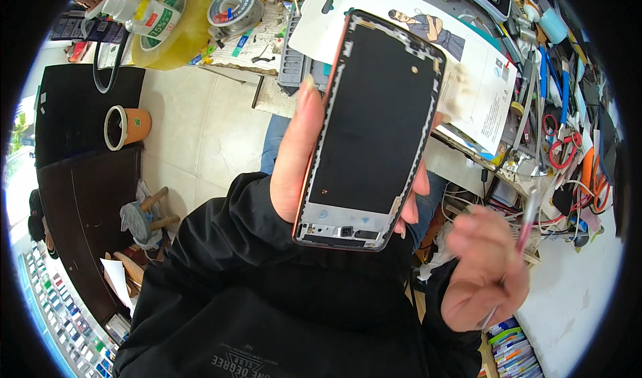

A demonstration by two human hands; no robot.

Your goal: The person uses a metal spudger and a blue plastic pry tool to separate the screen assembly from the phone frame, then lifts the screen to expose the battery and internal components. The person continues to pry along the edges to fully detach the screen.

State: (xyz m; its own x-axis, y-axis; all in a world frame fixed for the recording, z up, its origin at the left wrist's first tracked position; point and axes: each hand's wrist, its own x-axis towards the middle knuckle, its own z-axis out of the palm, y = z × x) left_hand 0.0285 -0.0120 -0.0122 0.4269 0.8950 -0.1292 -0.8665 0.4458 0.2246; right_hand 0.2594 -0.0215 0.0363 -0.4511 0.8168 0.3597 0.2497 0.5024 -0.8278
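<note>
My left hand (297,151) is closed around a smartphone frame (374,120), its thumb along the left edge and fingertips at the right edge. The frame is tilted, with a large black panel inside, a silver strip at the bottom end and ragged whitish residue along its inner rim. Lower right, clear of the frame, my right hand (483,271) is closed on a slim tool (524,236) with a reddish handle and a pale upper end. Motion smears that hand and the tool, so the tool's exact kind cannot be told.
On the bench behind lie a white printed cardboard sheet (374,37), a solder wire spool (235,10), a big yellow tape roll (170,44) and a plastic bottle (142,16). Tools and red-handled scissors (565,151) crowd the right. An orange bin (137,125) and a stool (144,221) stand left.
</note>
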